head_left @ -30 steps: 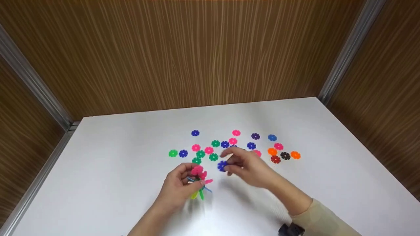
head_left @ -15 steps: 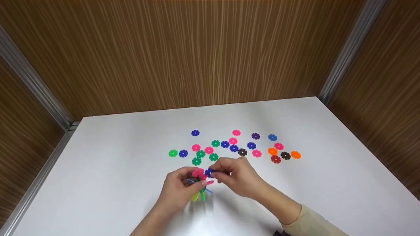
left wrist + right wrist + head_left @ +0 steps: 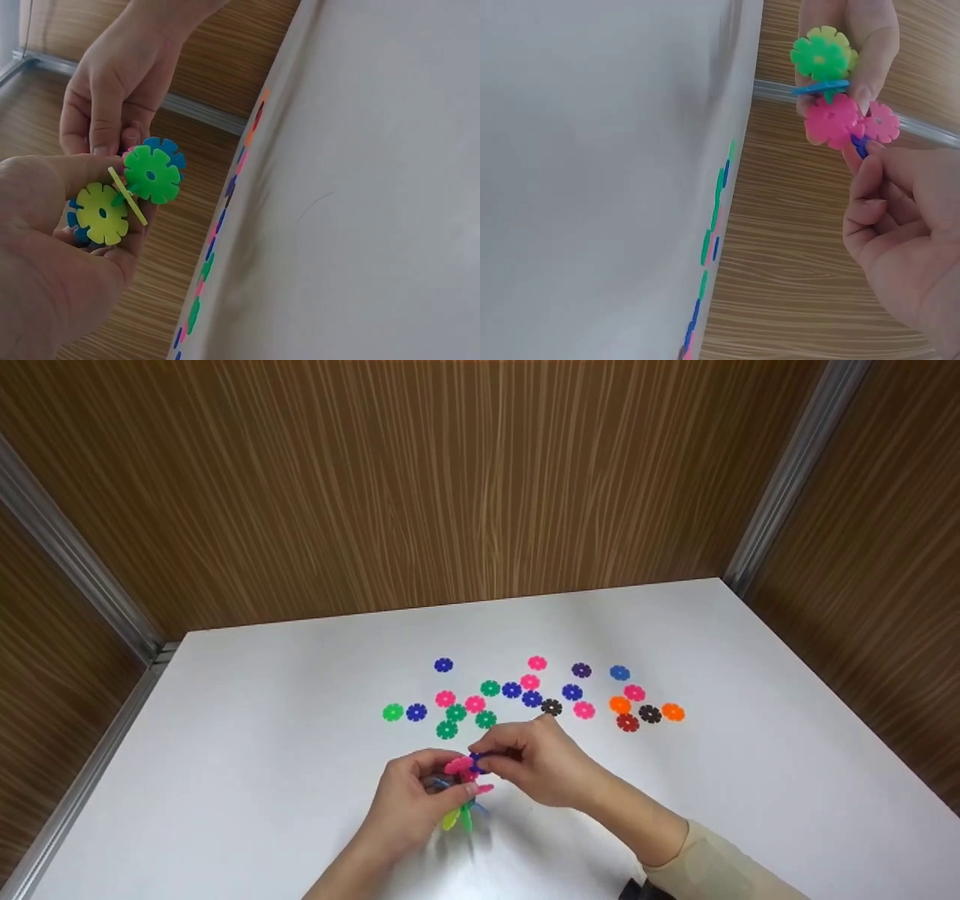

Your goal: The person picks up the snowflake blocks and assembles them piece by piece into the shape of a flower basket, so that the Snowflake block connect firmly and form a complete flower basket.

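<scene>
My left hand (image 3: 416,795) grips a cluster of joined plastic snowflake discs above the near part of the table. Pink discs (image 3: 832,120) are at its top, a light blue disc (image 3: 821,88) sits edge-on, and green (image 3: 152,175) and yellow (image 3: 103,214) ones hang lower. With thumb and forefinger, my right hand (image 3: 540,765) pinches a dark blue snowflake disc (image 3: 860,145). That disc meets the pink discs at the cluster's right side, mostly covered by the fingertips.
Several loose snowflake discs lie flat beyond the hands on the white table (image 3: 262,735), among them a dark blue one (image 3: 443,665), a green one (image 3: 447,729) and an orange one (image 3: 673,712). Wood-grain panels (image 3: 450,487) stand behind and at both sides.
My right hand has carried the dark blue disc leftward from above the table to the pink discs of the cluster. The left hand keeps its grip and has shifted slightly.
</scene>
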Tool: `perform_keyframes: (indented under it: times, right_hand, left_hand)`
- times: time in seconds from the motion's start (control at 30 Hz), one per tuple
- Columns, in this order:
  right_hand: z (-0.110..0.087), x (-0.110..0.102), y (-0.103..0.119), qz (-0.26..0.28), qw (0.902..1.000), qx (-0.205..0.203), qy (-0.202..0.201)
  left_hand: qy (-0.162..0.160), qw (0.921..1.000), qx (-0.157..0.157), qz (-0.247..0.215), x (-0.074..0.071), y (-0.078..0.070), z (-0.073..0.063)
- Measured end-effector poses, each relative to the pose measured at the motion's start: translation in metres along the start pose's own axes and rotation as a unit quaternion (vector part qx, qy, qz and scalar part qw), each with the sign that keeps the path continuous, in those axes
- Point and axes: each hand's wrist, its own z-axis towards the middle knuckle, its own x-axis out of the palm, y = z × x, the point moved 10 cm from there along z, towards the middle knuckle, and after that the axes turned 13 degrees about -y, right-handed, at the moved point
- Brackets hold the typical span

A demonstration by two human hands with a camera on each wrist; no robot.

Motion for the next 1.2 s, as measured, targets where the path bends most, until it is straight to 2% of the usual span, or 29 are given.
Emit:
perform_keyframes:
  times: [0.17, 0.27, 0.37, 0.47, 0.57, 0.63, 0.73, 0.87, 1.07, 1.13, 1.2]
  right_hand:
    - [-0.002, 0.002, -0.002, 0.014, 0.9996, -0.012, -0.021]
    - [-0.003, 0.002, -0.005, 0.032, 0.9992, -0.014, -0.017]
    - [-0.001, -0.010, -0.017, 0.031, 0.9993, -0.012, -0.019]
    - [0.007, -0.042, -0.050, -0.016, 0.9978, 0.020, -0.061]
    - [0.011, -0.075, -0.097, -0.090, 0.9868, 0.087, -0.102]
    - [0.011, -0.086, -0.124, -0.132, 0.9777, 0.132, -0.097]
    - [0.012, -0.086, -0.147, -0.159, 0.9726, 0.157, -0.065]
    - [0.018, -0.080, -0.155, -0.188, 0.9690, 0.155, -0.037]
    - [0.018, -0.073, -0.159, -0.203, 0.9613, 0.185, -0.020]
    - [0.015, -0.072, -0.156, -0.195, 0.9621, 0.190, -0.019]
    - [0.012, -0.068, -0.148, -0.172, 0.9673, 0.185, -0.022]
  left_hand:
    - [-0.002, 0.9999, -0.004, -0.014, -0.002, 0.001, -0.001]
    - [0.000, 0.9998, 0.003, -0.020, -0.004, 0.001, 0.000]
    - [0.000, 0.9993, 0.012, -0.036, -0.007, -0.001, 0.002]
    - [-0.010, 0.9984, 0.019, -0.051, -0.012, -0.002, 0.004]
    - [-0.017, 0.9979, 0.017, -0.060, -0.014, 0.000, 0.005]
    - [-0.013, 0.9977, 0.011, -0.065, -0.014, 0.002, 0.005]
    - [-0.009, 0.9979, 0.003, -0.065, -0.014, 0.004, 0.005]
    - [-0.007, 0.9986, -0.002, -0.052, -0.014, 0.005, 0.004]
    - [-0.012, 0.9986, -0.005, -0.050, -0.011, 0.004, 0.007]
    - [-0.012, 0.9982, -0.005, -0.058, -0.009, 0.004, 0.007]
    - [-0.010, 0.9977, -0.003, -0.066, -0.008, 0.003, 0.007]
